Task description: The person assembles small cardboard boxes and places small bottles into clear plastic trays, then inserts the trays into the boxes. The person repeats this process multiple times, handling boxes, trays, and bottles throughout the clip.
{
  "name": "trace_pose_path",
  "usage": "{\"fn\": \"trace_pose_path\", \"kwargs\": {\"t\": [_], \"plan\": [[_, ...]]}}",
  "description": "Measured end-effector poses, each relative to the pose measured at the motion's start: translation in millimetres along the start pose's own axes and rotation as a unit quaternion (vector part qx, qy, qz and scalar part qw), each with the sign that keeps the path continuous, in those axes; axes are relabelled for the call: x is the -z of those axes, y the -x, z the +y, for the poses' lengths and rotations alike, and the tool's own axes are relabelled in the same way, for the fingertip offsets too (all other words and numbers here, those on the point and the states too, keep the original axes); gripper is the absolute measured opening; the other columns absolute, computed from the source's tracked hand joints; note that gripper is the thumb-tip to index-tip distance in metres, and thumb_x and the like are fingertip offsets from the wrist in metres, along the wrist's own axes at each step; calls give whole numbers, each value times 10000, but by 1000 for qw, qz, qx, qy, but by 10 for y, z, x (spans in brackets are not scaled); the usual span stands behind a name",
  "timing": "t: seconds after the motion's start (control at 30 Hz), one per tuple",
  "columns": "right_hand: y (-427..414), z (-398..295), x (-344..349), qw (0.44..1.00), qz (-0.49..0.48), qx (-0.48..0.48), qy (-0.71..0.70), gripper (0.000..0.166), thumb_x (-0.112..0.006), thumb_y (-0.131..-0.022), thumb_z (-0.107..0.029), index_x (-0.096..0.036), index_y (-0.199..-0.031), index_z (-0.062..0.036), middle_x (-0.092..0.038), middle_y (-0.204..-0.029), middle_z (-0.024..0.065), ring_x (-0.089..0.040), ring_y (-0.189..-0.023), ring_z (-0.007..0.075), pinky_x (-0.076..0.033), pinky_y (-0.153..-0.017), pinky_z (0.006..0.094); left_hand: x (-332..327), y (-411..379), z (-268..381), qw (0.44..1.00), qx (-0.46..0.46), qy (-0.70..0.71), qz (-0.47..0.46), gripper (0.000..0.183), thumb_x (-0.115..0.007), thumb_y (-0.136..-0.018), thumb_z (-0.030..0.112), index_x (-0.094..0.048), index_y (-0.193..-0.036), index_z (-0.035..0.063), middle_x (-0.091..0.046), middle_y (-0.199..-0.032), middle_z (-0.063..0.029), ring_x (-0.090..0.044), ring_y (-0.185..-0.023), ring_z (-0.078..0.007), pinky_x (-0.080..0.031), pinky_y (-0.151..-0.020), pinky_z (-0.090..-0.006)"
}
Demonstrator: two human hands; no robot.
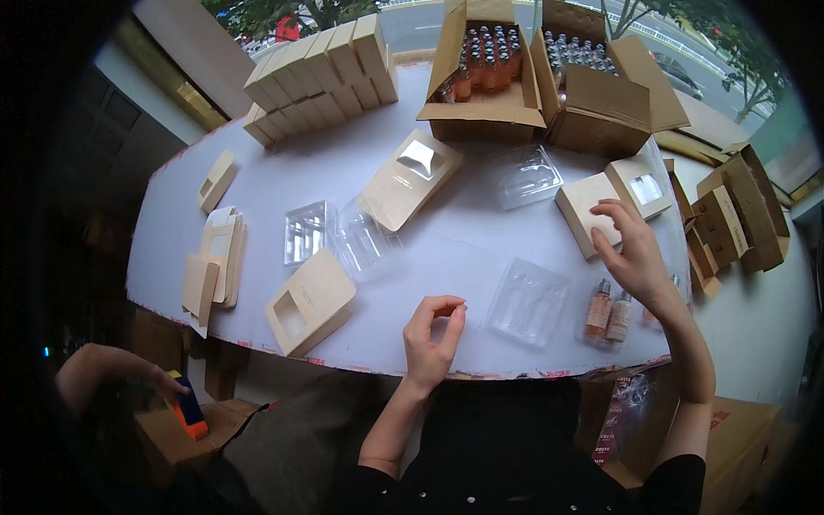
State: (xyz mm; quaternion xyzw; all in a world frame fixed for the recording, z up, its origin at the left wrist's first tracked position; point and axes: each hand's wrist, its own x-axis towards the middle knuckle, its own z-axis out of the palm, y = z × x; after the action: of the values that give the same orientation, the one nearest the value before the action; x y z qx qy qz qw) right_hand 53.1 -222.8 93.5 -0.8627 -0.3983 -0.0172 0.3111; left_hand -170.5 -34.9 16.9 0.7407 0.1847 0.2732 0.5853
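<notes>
My left hand (432, 338) is over the table's near edge, thumb and forefinger tips together, with perhaps a tiny pale bit between them. My right hand (627, 248) hovers with fingers apart at a closed cream carton (582, 206); whether it touches the carton is unclear. A windowed carton (640, 187) adjoins that one. Between my hands lies an empty clear plastic tray (528, 302). Below my right hand, a clear tray holds two small bottles (598, 309), pinkish and pale, with silver caps. Another bottle (650, 315) is partly hidden by my right forearm.
Stacked cream cartons (322, 71) stand at the back left. Open cardboard boxes of bottles (492, 64) are at the back. Flattened cartons (222, 257), an open carton (309, 302) and clear trays (309, 232) lie leftward. Another person's hand (168, 383) holds a tape dispenser (190, 409) at lower left.
</notes>
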Motion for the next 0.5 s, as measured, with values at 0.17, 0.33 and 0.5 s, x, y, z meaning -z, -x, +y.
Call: {"fn": "trace_pose_path", "kwargs": {"t": [0.17,0.33,0.5], "plan": [[-167,53,65,1000,-3,-3,-12,181,-576,-842,-114,-580,-992,-12,-581,-1036,159,-556,-1006,325,-440,-883,362,-17,-71,68,987,-94,-114,-63,250,-662,-807,131,-618,-1044,64,-569,-1106,-109,-500,-1078,-244,-426,-898,-351],[-384,117,175,1000,14,-23,-16,191,-547,-856,-130,-616,-976,2,-606,-958,153,-599,-865,260,-498,-723,337,-100,-71,136,917,-216,-263,-208,428,-756,-710,271,-644,-1112,175,-502,-1278,-69,-271,-1307,-330,-296,-1039,-450],[-477,114,176,999,-2,-21,-25,177,-558,-856,-133,-630,-935,8,-632,-881,139,-612,-785,231,-503,-687,320,-186,-41,3,898,-265,-288,-200,226,-724,-770,236,-665,-976,166,-542,-1215,-38,-416,-1231,-317,-350,-1007,-451]]}}
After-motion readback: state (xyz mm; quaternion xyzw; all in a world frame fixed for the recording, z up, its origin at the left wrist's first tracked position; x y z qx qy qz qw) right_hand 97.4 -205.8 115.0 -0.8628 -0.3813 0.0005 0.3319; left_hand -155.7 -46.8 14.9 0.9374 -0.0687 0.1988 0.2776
